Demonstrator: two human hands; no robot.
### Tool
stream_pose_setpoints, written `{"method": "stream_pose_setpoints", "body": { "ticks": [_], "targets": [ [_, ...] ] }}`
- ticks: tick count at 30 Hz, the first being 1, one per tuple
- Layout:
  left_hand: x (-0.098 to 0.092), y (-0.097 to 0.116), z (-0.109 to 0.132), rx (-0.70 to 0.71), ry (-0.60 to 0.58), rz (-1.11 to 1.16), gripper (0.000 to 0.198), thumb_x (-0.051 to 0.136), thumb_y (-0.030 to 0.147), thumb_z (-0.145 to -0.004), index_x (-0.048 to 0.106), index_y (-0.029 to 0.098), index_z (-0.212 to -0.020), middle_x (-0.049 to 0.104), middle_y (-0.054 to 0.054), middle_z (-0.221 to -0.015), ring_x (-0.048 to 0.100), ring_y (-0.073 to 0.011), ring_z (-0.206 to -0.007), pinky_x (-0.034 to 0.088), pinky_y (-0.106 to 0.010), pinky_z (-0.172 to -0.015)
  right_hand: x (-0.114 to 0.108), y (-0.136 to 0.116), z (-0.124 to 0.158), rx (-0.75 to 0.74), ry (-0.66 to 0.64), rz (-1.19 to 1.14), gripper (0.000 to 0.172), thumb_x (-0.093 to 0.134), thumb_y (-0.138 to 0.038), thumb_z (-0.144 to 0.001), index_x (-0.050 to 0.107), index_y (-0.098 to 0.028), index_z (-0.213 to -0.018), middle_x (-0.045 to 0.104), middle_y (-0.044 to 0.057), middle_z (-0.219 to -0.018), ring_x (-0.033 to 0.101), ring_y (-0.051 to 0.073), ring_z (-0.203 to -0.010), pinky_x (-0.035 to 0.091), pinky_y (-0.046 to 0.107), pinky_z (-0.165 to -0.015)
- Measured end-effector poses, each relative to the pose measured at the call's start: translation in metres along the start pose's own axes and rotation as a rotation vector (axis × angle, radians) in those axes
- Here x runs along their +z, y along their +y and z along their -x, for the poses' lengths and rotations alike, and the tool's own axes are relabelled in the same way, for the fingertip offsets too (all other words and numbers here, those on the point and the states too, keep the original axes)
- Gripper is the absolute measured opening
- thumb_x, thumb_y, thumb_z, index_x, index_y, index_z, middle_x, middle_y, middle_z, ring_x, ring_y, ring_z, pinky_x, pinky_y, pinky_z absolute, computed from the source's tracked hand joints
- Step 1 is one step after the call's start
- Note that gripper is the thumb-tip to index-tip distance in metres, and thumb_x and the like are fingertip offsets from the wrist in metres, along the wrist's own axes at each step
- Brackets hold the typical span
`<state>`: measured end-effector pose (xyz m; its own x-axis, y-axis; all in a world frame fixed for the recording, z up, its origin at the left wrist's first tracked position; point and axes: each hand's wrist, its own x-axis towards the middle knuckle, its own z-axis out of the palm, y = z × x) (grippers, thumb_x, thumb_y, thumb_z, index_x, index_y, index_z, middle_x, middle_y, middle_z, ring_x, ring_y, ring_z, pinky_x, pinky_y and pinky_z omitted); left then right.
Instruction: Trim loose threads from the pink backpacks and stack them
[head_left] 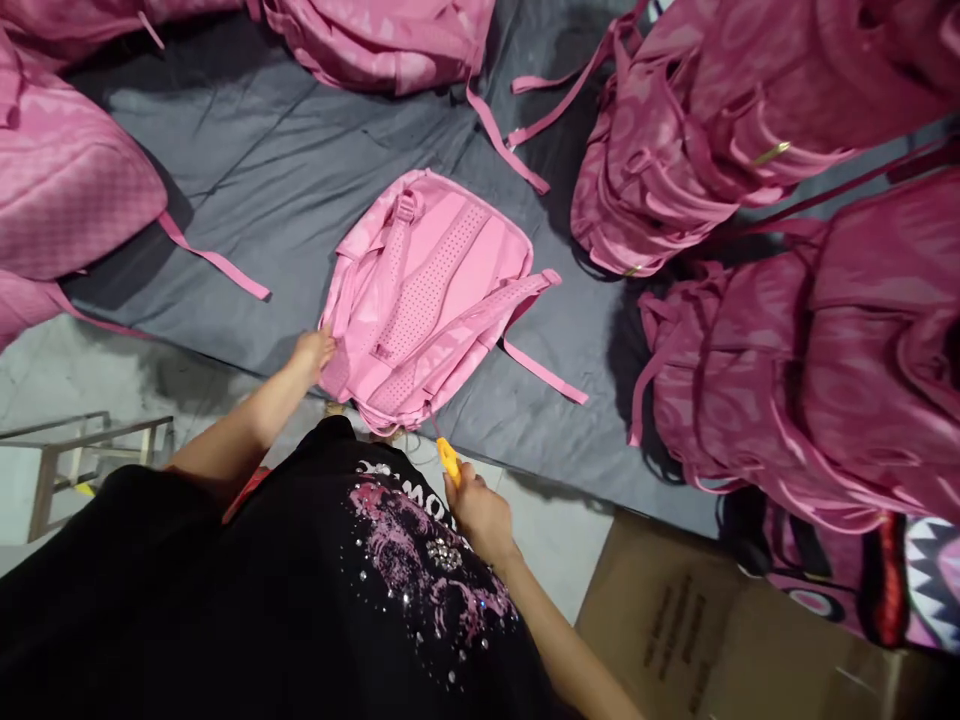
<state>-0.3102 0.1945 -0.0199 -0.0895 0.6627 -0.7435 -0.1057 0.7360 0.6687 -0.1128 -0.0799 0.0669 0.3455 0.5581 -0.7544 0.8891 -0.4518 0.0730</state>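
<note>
A pink backpack (441, 262) lies on the grey-covered table with its padded back and shoulder straps facing up. Its top end is away from me, and its bottom overhangs the near edge. My left hand (313, 352) is closed on the backpack's lower left side, fingers pressed into the fabric. In my right hand (484, 512), fingers wrapped round it, is a yellow-handled tool (448, 460) with a thin tip pointing at the bag's lower right edge. Whether that tip touches the fabric I cannot tell. One loose strap end (546, 372) trails to the right.
More pink backpacks surround this one: some at left (82, 190), one at the back (390, 45), several at right (750, 350). The grey table cover (247, 190) is wrinkled. Below are a cardboard box (675, 620) and a metal frame (49, 480).
</note>
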Motion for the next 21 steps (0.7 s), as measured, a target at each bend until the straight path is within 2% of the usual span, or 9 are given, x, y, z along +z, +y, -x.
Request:
{"method": "stream_pose_setpoints", "body": {
  "ticks": [2, 6, 9, 12, 15, 21],
  "targets": [
    [-0.005, 0.008, -0.016, -0.185, -0.076, 0.021, 0.023, 0.048, 0.028, -0.097, 0.063, 0.011, -0.095, 0.064, -0.010, -0.078, 0.065, -0.0175, -0.074, 0.054, -0.028, -0.077, 0.017, -0.019, -0.012, 0.020, 0.084, 0.047, 0.035, 0.036, -0.042, -0.103, 0.050, -0.014, -0.118, 0.070, 0.013, -0.096, 0.073, 0.025, -0.081, 0.048, 0.030, -0.065],
    [0.005, 0.008, -0.030, -0.364, -0.356, 0.126, 0.035, 0.049, 0.042, -0.096, 0.064, 0.010, -0.097, 0.066, -0.009, -0.074, 0.066, -0.0191, -0.069, 0.056, -0.030, -0.073, 0.034, -0.047, -0.053, 0.066, 0.266, -0.010, 0.037, 0.034, -0.044, -0.104, 0.046, -0.011, -0.116, 0.069, 0.014, -0.095, 0.073, 0.023, -0.081, 0.046, 0.027, -0.063],
    [0.015, 0.001, -0.033, -0.422, -0.557, 0.251, 0.037, 0.049, 0.046, -0.096, 0.064, 0.013, -0.104, 0.070, -0.007, -0.078, 0.069, -0.0203, -0.074, 0.056, -0.034, -0.082, 0.037, -0.061, -0.076, 0.111, 0.283, -0.053, 0.038, 0.036, -0.045, -0.104, 0.043, -0.010, -0.119, 0.070, 0.014, -0.095, 0.073, 0.024, -0.081, 0.043, 0.026, -0.058],
    [0.025, -0.005, -0.034, -0.426, -0.713, 0.333, 0.041, 0.047, 0.047, -0.097, 0.063, 0.014, -0.113, 0.073, -0.010, -0.088, 0.072, -0.0233, -0.088, 0.054, -0.040, -0.094, 0.035, -0.071, -0.085, 0.140, 0.247, -0.084, 0.038, 0.037, -0.044, -0.104, 0.041, -0.010, -0.121, 0.070, 0.014, -0.095, 0.073, 0.024, -0.082, 0.041, 0.027, -0.058],
    [0.032, -0.007, -0.037, -0.418, -0.786, 0.343, 0.044, 0.049, 0.048, -0.096, 0.063, 0.012, -0.118, 0.075, -0.011, -0.092, 0.072, -0.0263, -0.093, 0.052, -0.044, -0.097, 0.031, -0.077, -0.087, 0.165, 0.218, -0.126, 0.036, 0.038, -0.043, -0.104, 0.041, -0.011, -0.120, 0.071, 0.014, -0.096, 0.073, 0.023, -0.083, 0.040, 0.026, -0.058],
    [0.035, -0.005, -0.044, -0.446, -0.811, 0.295, 0.038, 0.055, 0.040, -0.094, 0.067, 0.011, -0.115, 0.077, -0.011, -0.084, 0.073, -0.0272, -0.091, 0.050, -0.044, -0.102, 0.040, -0.074, -0.084, 0.235, 0.268, -0.146, 0.033, 0.040, -0.044, -0.103, 0.044, -0.014, -0.116, 0.072, 0.011, -0.091, 0.072, 0.022, -0.078, 0.035, 0.026, -0.055]
  ]
}}
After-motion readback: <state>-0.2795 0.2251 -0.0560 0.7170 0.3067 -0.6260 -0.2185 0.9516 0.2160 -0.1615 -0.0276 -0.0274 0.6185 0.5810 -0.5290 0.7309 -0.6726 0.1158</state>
